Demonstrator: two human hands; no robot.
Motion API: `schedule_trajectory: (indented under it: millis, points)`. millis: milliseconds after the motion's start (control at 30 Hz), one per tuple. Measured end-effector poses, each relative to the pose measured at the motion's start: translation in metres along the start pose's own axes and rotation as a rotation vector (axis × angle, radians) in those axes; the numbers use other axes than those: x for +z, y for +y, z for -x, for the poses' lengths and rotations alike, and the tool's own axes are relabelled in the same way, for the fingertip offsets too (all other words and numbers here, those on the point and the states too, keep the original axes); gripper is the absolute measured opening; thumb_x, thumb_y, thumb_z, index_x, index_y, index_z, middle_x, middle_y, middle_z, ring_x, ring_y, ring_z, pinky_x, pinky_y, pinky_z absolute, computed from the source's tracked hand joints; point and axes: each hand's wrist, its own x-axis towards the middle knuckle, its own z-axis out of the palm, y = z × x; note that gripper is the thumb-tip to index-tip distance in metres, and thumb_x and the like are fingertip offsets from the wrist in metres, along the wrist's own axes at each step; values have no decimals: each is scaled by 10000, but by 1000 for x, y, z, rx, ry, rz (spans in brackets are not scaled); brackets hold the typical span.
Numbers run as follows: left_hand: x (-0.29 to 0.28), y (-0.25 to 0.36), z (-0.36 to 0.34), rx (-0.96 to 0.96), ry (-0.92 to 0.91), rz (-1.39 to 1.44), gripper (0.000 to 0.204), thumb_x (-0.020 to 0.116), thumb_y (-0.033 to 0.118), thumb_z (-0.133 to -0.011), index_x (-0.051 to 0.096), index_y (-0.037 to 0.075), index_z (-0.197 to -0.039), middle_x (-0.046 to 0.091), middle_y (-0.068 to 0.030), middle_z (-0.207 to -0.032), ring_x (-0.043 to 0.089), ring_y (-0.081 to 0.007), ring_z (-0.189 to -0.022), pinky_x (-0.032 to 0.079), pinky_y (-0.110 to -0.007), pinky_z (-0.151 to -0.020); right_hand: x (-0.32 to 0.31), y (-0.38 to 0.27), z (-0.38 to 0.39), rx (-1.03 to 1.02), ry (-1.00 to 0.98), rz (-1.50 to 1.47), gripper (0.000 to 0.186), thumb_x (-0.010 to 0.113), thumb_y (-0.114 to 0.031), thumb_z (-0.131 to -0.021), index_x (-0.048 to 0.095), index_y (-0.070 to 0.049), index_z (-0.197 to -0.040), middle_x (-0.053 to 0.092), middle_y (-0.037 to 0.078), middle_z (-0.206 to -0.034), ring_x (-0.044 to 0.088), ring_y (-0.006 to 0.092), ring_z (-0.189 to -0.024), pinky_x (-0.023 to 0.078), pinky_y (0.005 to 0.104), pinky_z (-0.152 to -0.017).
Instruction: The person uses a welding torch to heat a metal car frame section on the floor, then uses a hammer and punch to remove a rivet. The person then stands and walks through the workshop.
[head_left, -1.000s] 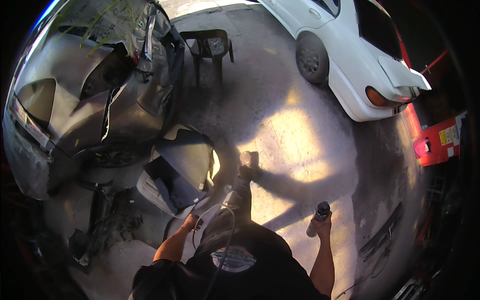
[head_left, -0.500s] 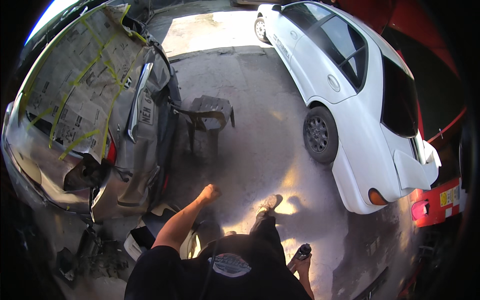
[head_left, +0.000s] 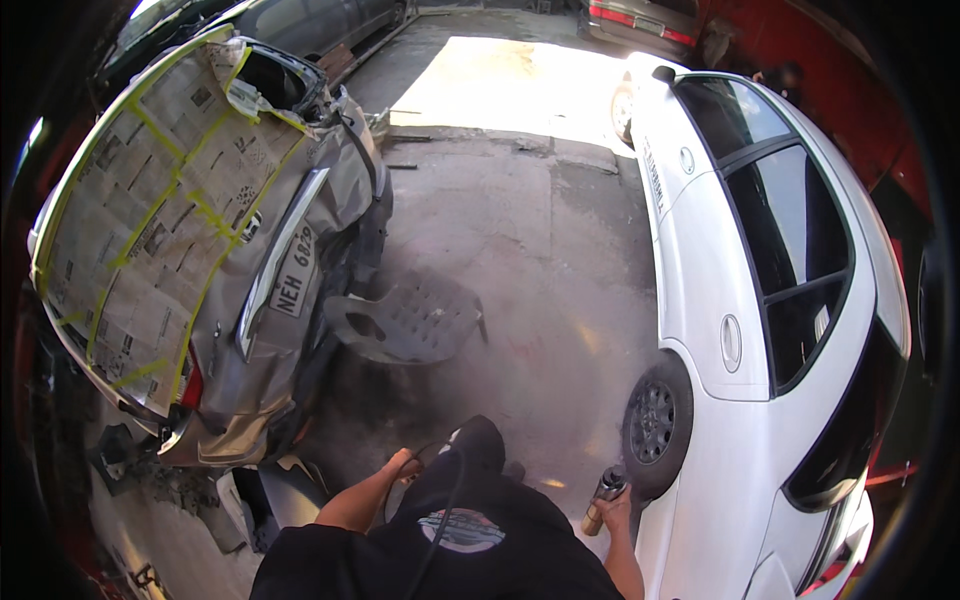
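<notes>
My right hand (head_left: 618, 503) hangs low at my side, closed around a small metal spray can (head_left: 602, 492) that sits just in front of the white car's rear wheel (head_left: 655, 422). My left hand (head_left: 405, 468) is held in front of my dark shirt and grips a black cable (head_left: 447, 470) that loops up past my raised dark knee (head_left: 483, 440). What the cable leads to is hidden by my body.
A dented grey car (head_left: 300, 300), its rear masked with newspaper and yellow tape (head_left: 150, 210), fills the left. A grey plastic chair (head_left: 410, 320) stands beside it. The white car (head_left: 740, 300) lines the right. Loose car parts (head_left: 230, 500) lie at lower left. Concrete floor (head_left: 540, 260) runs between.
The view has swung up from the floor toward the two cars. My left arm has drawn back close to my body. The spray can stays in my right hand.
</notes>
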Motion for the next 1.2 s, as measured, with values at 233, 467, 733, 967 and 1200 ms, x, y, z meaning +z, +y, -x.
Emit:
schedule_trajectory:
  millis: [233, 467, 733, 967, 1200]
  points:
    - [-23, 96, -169, 203, 89, 58, 378, 747, 229, -811, 737, -32, -1084, 733, -132, -888, 707, -218, -750, 561, -363, -649, 9, -156, -300, -197, 12, -35, 846, 863, -137, -600, 446, 33, -1316, 658, 192, -1132, 656, 318, -1021, 519, 393, -896]
    - [-183, 428, -265, 125, 172, 153, 248, 633, 106, -837, 728, -57, -998, 719, -135, -816, 684, -217, -681, 550, -360, -603, 11, -248, -456, -26, 24, 101, 905, 887, -219, -567, 448, 49, -1311, 656, 213, -1112, 657, 355, -1023, 516, 414, -918]
    - [-354, 733, -395, 379, 224, 207, 252, 570, 69, -836, 705, -22, -1029, 715, -136, -882, 678, -221, -723, 540, -350, -587, 41, -301, -658, 152, -59, 168, 862, 886, -249, -598, 471, -23, -1320, 662, 247, -1171, 648, 422, -1095, 510, 441, -934]
    - [-384, 809, -518, 38, 170, 398, 208, 591, 33, -848, 707, -20, -1012, 701, -136, -815, 655, -221, -621, 544, -362, -512, 66, -409, -937, 70, -134, 138, 801, 890, -303, -648, 481, -24, -1278, 666, 247, -1159, 649, 417, -1107, 508, 453, -956]
    - [-432, 918, -554, 109, 243, 211, 190, 620, 80, -875, 706, -17, -1013, 684, -128, -816, 655, -241, -617, 537, -370, -511, 41, -659, -1219, -241, -291, 197, 921, 906, -260, -590, 419, -53, -1344, 648, 229, -1190, 635, 391, -1135, 500, 415, -981]
